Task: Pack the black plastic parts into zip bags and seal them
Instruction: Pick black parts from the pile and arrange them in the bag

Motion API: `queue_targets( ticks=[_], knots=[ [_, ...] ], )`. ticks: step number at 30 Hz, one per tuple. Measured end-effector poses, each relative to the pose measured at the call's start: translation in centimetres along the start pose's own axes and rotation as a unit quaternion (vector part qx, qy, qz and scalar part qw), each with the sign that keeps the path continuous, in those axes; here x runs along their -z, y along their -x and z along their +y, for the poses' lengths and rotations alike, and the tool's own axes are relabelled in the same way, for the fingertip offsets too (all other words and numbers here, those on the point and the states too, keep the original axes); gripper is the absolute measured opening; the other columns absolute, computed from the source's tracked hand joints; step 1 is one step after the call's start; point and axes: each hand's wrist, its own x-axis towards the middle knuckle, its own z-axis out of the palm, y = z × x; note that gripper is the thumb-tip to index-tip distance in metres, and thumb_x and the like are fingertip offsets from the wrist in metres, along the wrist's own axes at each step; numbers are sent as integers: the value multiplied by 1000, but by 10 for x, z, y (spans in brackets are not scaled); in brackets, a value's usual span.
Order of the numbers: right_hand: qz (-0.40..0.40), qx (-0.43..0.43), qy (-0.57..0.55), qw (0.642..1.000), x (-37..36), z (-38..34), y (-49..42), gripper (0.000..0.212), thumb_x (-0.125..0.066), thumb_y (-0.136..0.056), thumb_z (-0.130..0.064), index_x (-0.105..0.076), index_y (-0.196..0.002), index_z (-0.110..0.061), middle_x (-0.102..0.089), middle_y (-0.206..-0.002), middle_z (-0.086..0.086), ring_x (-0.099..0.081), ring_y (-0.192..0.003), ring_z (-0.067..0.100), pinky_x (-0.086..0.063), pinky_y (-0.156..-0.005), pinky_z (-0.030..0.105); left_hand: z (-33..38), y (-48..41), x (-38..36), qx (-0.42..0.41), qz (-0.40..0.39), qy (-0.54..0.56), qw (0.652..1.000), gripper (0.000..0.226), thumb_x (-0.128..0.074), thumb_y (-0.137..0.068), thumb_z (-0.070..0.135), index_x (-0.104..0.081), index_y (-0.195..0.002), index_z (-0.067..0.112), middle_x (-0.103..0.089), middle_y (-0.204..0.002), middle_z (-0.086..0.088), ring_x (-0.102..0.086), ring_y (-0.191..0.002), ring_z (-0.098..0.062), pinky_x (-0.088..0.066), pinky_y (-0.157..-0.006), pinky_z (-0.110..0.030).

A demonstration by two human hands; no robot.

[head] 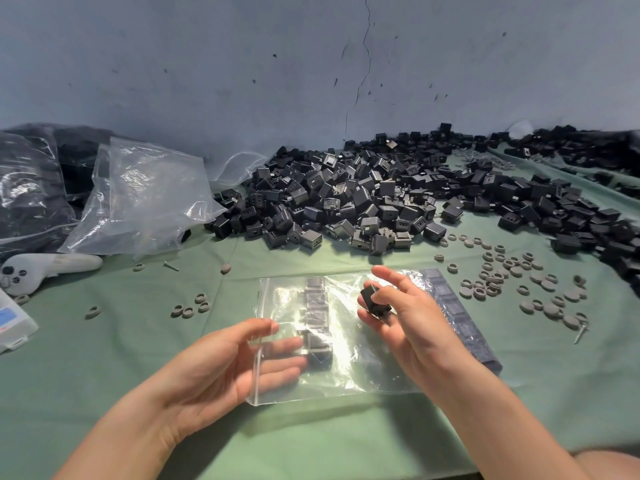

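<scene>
- A white controller (52, 265) and crumpled clear bags (145, 199) lie at the far left. A plastic box (14, 323) is cut off by the picture's edge.
- The left hand (221, 368) is spread, fingers straight, at the mouth of the zip bag (346, 368). Its fingertips show through the plastic, but I cannot tell whether they are inside the bag or under it.
- The zip bag is clear and glossy and lies flat on the green cloth (104, 393) in the near middle. A row of black parts (317, 320) sits inside it, and glare hides their detail.
- The right hand (405, 323) pinches one black part (375, 303) between thumb and fingers above the bag, forefinger raised. The fingers cover some of the part.
- A filled bag (464, 327) lies just to the right, partly under that hand.
- Behind is a big pile (346, 202) of the same boxy parts, many showing small holes. Grey rings (502, 275) are scattered to its right.
</scene>
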Motion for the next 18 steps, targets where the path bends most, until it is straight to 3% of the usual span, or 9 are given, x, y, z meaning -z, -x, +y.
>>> queue_targets(
  ticks=[4, 11, 15, 18],
  knots=[
    [6, 4, -1, 1000, 0, 0, 1, 26, -56, -93, 4, -67, -110, -13, -70, -86, 9, -64, -93, 26, -60, -76, 31, 0, 2, -2, -11, 4, -13, 1000, 41, -67, -82, 14, -53, -118, 2, -65, -118, -34, -66, -105, -50, -56, -77, -57],
    [6, 4, -26, 1000, -6, 0, 3, 11, -63, -96, -11, -66, -106, -12, -67, -94, 10, -66, -84, 27, -60, -68, 28, 0, 7, -6, -21, 12, -45, 999, 48, -67, -81, 18, -55, -122, -3, -67, -116, -31, -67, -105, -47, -58, -79, -54],
    [-9, -1, -15, 1000, -7, -1, 5, 28, -68, -91, -27, -66, -109, -5, -66, -91, 10, -71, -76, 25, -58, -62, 25, 0, 6, -7, -25, 19, -55, 998, 51, -67, -80, 20, -55, -124, -2, -68, -115, -30, -68, -104, -45, -59, -77, -52],
    [-19, 3, -15, 1000, -8, -2, 8, 41, -72, -76, -39, -68, -101, -7, -70, -78, 6, -70, -71, 24, -59, -60, 26, -2, 6, -5, -35, 19, -71, 997, 47, -67, -84, 21, -57, -124, -1, -69, -115, -27, -69, -104, -44, -62, -74, -46]
  ],
)
